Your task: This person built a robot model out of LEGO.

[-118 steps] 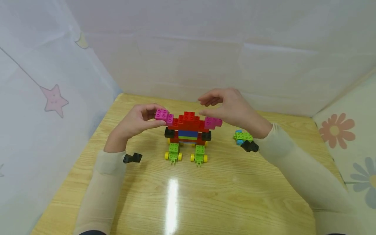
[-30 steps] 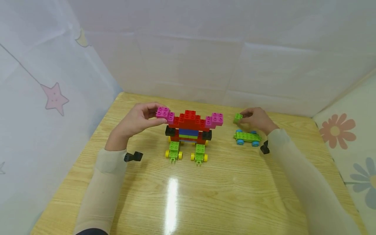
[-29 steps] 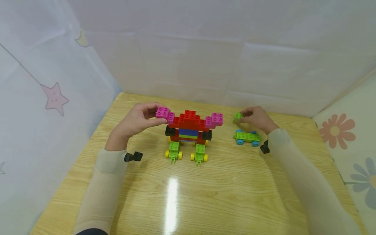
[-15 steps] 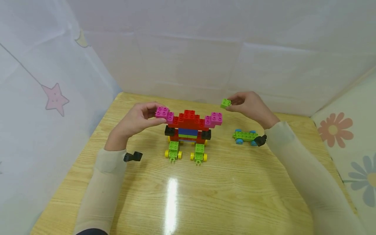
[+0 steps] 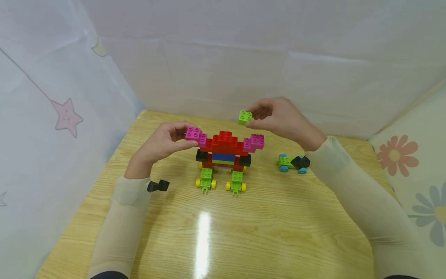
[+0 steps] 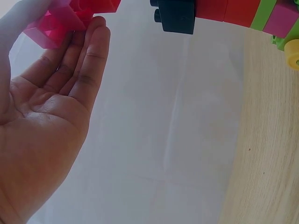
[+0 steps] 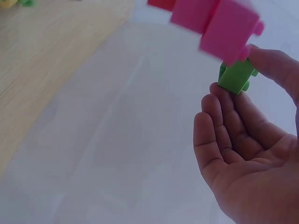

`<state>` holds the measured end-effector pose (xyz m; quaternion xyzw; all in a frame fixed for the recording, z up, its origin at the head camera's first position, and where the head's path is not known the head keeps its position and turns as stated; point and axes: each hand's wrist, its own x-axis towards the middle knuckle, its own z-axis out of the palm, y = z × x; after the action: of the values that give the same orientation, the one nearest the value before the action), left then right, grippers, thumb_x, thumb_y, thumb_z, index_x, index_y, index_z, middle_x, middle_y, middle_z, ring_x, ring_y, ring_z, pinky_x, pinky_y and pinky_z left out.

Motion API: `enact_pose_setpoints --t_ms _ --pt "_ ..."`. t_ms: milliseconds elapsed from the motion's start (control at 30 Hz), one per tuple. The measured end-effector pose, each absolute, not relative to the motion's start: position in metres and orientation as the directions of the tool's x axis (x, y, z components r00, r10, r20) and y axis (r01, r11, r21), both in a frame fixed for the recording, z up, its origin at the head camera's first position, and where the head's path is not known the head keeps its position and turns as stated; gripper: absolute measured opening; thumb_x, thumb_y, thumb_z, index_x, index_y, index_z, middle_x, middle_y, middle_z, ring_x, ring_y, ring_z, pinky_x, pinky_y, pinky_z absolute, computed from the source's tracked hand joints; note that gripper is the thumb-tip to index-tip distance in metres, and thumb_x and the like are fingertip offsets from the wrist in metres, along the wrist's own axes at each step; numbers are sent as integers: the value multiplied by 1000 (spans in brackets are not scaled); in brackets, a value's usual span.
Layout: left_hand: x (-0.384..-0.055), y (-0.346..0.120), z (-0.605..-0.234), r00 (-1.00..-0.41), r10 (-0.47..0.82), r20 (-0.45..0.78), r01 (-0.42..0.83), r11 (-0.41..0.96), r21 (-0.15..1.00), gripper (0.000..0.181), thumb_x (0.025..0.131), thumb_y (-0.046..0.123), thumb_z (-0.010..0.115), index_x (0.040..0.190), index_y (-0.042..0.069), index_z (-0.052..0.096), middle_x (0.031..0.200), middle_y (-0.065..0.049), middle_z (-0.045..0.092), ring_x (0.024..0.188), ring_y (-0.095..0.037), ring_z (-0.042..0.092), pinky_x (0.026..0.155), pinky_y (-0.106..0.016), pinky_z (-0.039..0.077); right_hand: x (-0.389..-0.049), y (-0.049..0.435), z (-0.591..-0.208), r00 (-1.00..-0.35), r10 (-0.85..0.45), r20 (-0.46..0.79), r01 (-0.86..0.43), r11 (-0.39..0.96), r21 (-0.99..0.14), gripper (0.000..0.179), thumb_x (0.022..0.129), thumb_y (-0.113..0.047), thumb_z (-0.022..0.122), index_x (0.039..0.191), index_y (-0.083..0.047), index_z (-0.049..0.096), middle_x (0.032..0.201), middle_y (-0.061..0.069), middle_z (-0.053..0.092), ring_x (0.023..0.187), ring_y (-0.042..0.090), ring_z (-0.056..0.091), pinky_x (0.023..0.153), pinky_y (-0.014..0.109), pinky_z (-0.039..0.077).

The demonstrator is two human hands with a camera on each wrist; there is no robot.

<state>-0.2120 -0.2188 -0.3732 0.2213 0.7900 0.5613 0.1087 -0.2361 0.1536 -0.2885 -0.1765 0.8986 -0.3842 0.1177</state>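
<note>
A toy-brick figure [image 5: 223, 147] stands mid-table, with stepped red bricks on top and pink arms at both sides. My left hand [image 5: 160, 143] holds its left pink brick [image 5: 193, 133], thumb in front and fingers behind; the left wrist view shows those fingers [image 6: 93, 70] right at the pink bricks' underside. Above and behind the figure's right side, my right hand [image 5: 282, 120] pinches a light-green 2x2 brick [image 5: 245, 117] between thumb and fingertips, studs up. In the right wrist view the green brick [image 7: 237, 76] is partly hidden behind the pink arm [image 7: 229, 32].
A green wheeled base [image 5: 285, 161] with blue wheels lies right of the figure, partly covered by the black wrist mount [image 5: 301, 162]. Green feet [image 5: 237, 182] with yellow wheels extend toward the front of the wooden table [image 5: 244, 232]. A white cloth backdrop [image 5: 216, 77] rises behind.
My right hand has brought the green brick from the back right of the table, up and leftward, to above the figure. The left hand keeps its hold on the pink brick.
</note>
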Motion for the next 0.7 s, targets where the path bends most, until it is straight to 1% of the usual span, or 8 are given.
enact_pose_setpoints --t_ms 167,300,400,467,700 --pt "-213 -218 -373 -879 472 74 228 278 933 35 102 10 83 134 1 74 116 1 78 106 -20 75 90 -23 64 -226 137 -282 -887 -455 -75 -247 607 -755 39 97 -36 89 132 -22 80 120 4 79 107 23 72 100 43 59" --pt "-214 -218 -373 -880 469 74 230 285 931 34 102 10 82 134 1 74 116 1 78 106 -20 75 91 -23 64 -221 126 -284 -874 -481 -75 -263 596 -759 38 95 -33 91 130 -21 81 118 2 79 106 22 72 99 42 60" --pt "-213 -219 -373 -882 466 72 227 285 931 35 102 10 82 134 1 74 115 1 78 106 -20 75 91 -23 64 -219 119 -287 -865 -497 -70 -279 592 -756 37 95 -33 91 129 -20 81 117 1 80 107 22 71 101 42 60" --pt "-213 -219 -373 -883 465 70 224 285 932 35 102 10 82 134 1 74 115 1 78 106 -20 75 90 -23 64 -218 116 -288 -861 -504 -71 -284 592 -755 37 95 -33 91 129 -20 81 118 1 79 108 22 71 103 43 59" --pt "-213 -217 -374 -880 469 73 229 284 931 35 102 11 83 134 2 74 116 1 78 107 -20 76 91 -23 64 -215 114 -289 -857 -510 -70 -296 599 -744 38 95 -34 90 130 -21 81 119 0 79 109 21 70 105 44 59"
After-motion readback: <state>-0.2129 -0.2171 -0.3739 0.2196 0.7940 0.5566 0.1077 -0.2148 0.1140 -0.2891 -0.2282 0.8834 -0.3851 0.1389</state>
